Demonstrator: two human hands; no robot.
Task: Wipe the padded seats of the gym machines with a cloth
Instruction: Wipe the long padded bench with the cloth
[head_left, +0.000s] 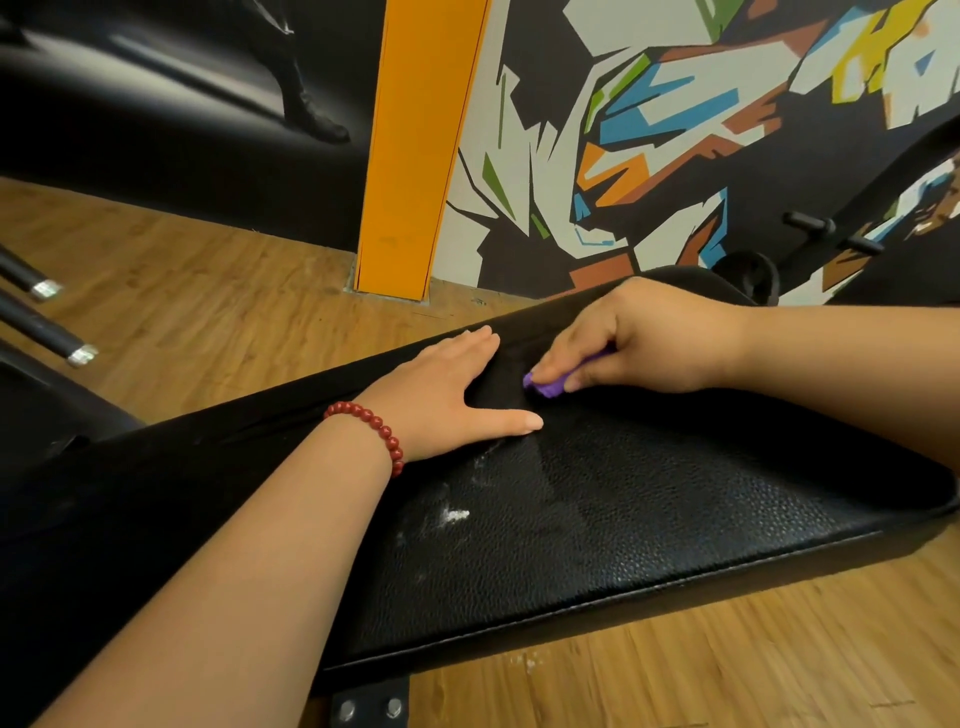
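right hand (639, 345) curls round a bunched purple cloth (545, 385), pressing it onto the black padded seat (649, 509) near its far edge. left hand (457, 395) lies flat, fingers spread, likely bracing. white residue (454, 515) remains mid-seat, unwiped.

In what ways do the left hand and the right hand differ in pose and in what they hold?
The left hand lies flat, fingers straight, on the black padded seat; the right hand has curled fingers. The left hand holds nothing; the right hand pinches a purple cloth. The left wrist wears a red bead bracelet; the right wrist is bare. Both rest on the seat.
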